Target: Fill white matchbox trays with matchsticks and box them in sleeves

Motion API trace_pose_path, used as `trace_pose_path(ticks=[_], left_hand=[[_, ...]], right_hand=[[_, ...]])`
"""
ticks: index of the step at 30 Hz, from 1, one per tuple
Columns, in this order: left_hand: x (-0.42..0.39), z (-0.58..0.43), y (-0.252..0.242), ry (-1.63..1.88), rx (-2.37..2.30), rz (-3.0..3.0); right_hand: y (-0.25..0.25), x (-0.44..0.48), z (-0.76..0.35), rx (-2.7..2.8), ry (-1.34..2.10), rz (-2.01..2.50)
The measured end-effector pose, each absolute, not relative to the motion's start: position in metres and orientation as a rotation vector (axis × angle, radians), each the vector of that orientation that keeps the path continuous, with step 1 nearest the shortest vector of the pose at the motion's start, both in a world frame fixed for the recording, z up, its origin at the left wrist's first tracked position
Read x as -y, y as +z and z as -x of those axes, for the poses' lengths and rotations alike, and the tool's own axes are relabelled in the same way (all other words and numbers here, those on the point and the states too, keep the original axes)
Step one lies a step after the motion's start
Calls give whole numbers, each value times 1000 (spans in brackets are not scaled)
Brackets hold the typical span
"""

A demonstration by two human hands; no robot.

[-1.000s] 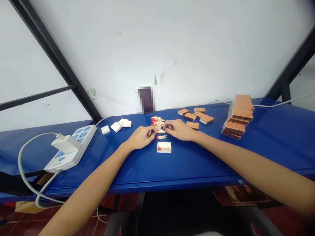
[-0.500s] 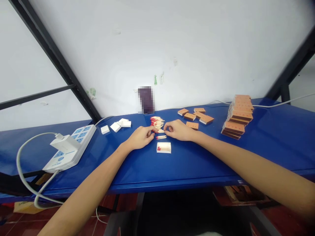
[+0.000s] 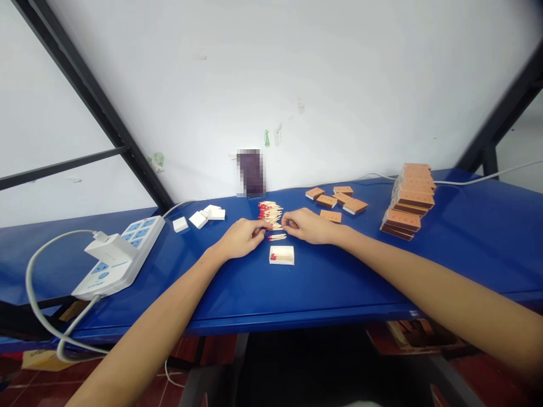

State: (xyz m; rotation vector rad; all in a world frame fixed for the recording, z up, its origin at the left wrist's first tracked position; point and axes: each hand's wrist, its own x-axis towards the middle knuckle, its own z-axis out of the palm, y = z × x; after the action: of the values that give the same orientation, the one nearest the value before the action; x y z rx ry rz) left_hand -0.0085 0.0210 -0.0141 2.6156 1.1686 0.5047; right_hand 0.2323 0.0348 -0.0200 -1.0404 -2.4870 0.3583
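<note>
A pile of red-tipped matches lies on the blue table near the wall. My left hand and my right hand meet at the pile's near edge, fingers curled and pinched on a few matches between them. A small bunch of matches lies just below the fingers. In front of it sits an open white matchbox tray with matches inside, touched by neither hand.
Loose orange matchbox sleeves lie right of the pile; a tall stack of them stands further right. White empty trays lie at the left. A white power strip with a plugged adapter and cable sits far left. Black frame bars flank the table.
Both hands stay at the match pile with only slight finger movement. The view has shifted a little.
</note>
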Motion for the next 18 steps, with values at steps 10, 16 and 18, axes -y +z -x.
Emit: trace_pose_path(ticks=[10,16,18], left_hand=[[-21,8,-14,517,-1162,-2669],[-19,7,-13,502,-1150,-2688],[-20,7,-13,499,-1157,-2684]], right_hand=[[-16,-32,-234,2530,322,982],[-16,-31,-234,2510,284,946],[-17,-31,-233,2490,297,954]])
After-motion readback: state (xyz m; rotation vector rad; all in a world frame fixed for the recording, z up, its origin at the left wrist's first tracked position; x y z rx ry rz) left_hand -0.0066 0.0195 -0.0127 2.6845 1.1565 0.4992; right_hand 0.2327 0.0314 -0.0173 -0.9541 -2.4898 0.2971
